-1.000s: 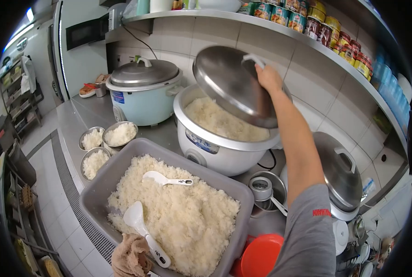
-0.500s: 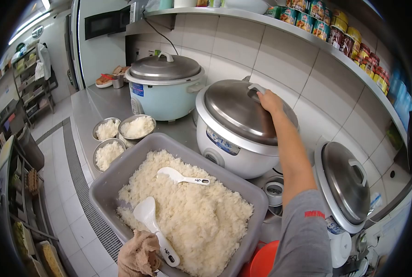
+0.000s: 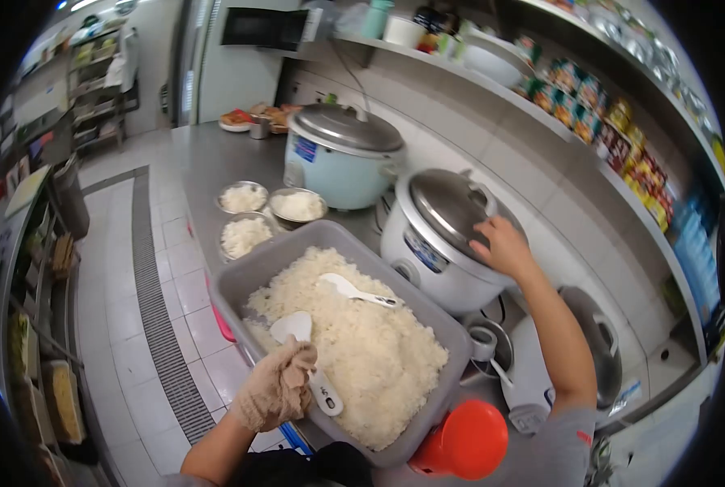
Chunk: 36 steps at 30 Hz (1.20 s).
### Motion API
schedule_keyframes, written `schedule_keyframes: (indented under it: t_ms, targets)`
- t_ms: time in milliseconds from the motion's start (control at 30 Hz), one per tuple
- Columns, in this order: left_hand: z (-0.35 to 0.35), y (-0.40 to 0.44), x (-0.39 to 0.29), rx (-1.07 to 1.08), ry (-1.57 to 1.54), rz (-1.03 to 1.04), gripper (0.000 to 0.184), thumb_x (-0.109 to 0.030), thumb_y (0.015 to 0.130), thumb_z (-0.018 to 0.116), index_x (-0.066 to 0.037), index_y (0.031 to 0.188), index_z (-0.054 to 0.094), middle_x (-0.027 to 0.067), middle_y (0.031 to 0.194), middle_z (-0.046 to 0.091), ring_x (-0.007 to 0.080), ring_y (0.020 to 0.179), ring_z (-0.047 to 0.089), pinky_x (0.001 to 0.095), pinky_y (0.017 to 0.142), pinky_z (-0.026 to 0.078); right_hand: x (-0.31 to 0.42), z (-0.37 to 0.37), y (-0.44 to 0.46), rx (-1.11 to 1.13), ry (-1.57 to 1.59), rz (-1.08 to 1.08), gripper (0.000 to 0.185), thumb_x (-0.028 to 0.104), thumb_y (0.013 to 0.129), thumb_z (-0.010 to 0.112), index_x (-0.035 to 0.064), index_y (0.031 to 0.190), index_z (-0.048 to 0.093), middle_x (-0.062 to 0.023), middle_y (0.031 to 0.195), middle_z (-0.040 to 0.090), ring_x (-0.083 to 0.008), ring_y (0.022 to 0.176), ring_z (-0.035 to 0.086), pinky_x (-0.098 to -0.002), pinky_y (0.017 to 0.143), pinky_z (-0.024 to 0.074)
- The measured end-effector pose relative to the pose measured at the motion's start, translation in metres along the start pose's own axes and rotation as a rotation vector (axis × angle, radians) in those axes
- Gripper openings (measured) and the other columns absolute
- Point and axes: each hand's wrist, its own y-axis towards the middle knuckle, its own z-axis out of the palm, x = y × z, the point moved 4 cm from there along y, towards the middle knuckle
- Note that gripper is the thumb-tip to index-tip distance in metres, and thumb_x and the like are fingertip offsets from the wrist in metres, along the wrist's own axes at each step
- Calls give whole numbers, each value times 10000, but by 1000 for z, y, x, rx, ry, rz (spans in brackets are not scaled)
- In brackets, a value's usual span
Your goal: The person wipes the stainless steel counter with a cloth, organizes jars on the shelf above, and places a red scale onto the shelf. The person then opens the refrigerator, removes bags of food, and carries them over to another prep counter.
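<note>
Because the left hand is hidden by beige cloth, its grip cannot be told; the right hand is held loosely spread over the steel rice-cooker lid.

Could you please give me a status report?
Right hand open by lid; lid on white cooker. Left hand in tan cloth, partly hiding one paddle.

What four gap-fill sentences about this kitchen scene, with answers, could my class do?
1. The tub is heaped with white ____.
2. The number of white paddles in the tub is ____.
3. The cooker nearest the right hand is coloured ____.
4. The shiny plastic container beside the tub is coloured ____.

Missing words: rice; two; white; red
</note>
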Motion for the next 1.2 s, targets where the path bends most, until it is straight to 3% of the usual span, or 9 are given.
schedule_keyframes:
  t_ms: [100, 267, 400, 433, 567, 667, 900, 1133, 1200]
  targets:
    - [-31, 18, -44, -158, -69, 405, 280, -419, 897, 479, -153, 808, 494, -69, 574, 434, 44, 407, 361, 200, 359, 322, 71, 10, 10, 290, 800, 235, 334, 271, 846, 572, 24, 1071, 593, -109, 1037, 570, -179, 794, 604, -312, 645, 501]
    - [-2, -1, -122, -241, -290, 585, 233, -333, 893, 516, -128, 785, 485, -42, 570, 431, 89, 389, 380, 233, 324, 302, 314, 83, 8, 829, 1854, 288, 736, 577, 875, 365, 162, 1419, 95, -112, 1372, 294, -273, 1196, 418, -457, 905, 436]
    - [-31, -12, -195, -305, 1855, 1587, 286, -240, 810, 535, -13, 984, 548, 148, 901, 536, 290, 815, 530, 377, 728, 452, 440, 122, 71, 646, 2504, 624, 550, 478, 925, 335, 142, 1356, 270, -99, 1314, 390, -238, 1190, 422, -415, 941, 399]
    - [-45, -18, -219, -247, 1924, 1320, 428, -243, 763, 588, -2, 1110, 522, 228, 1197, 410, 358, 1072, 427, 409, 924, 354, 455, 143, 91, 531, 2559, 683, 501, 442, 937, 341, 136, 1332, 317, -98, 1289, 422, -232, 1172, 440, -402, 937, 401]
    - [-123, -18, -325, -54, 1958, 1169, 454, -236, 754, 631, -54, 1153, 512, 237, 1375, 254, 420, 1173, 377, 436, 985, 321, 469, 201, 166, 205, 2420, 792, 275, 248, 926, 422, 96, 1149, 471, -91, 1107, 544, -230, 1003, 537, -390, 925, 415]
    - [-176, -31, -389, -166, 1778, 754, 476, -225, 760, 640, -57, 1180, 493, 225, 1358, 280, 409, 1127, 437, 424, 945, 376, 432, 201, 207, 58, 2498, 852, 235, 195, 903, 470, 73, 1103, 476, -83, 1035, 567, -222, 971, 558, -385, 912, 436]
    - [-277, 9, -471, -265, 1690, 660, 384, -188, 771, 645, -46, 1113, 545, 146, 1140, 522, 270, 952, 554, 341, 726, 478, 240, 146, 297, -719, 1872, 660, 260, 8, 824, 539, 46, 1074, 478, -68, 963, 559, -166, 856, 574, -296, 770, 497]
    - [-321, 86, -543, -319, 1929, 336, 365, -188, 758, 661, -80, 1095, 574, 148, 1104, 540, 235, 897, 583, 327, 718, 477, 79, 176, 454, -740, 1420, 472, 335, 63, 845, 548, 42, 1163, 445, -74, 1045, 573, -164, 899, 565, -268, 779, 472]
    - [-334, 80, -578, -486, 1747, 400, 349, -147, 769, 642, -51, 1095, 564, 141, 1066, 560, 246, 900, 596, 331, 723, 494, 49, 229, 481, -535, 709, 582, 328, 223, 877, 532, 46, 1150, 494, -90, 1064, 598, -205, 939, 575, -349, 829, 456]
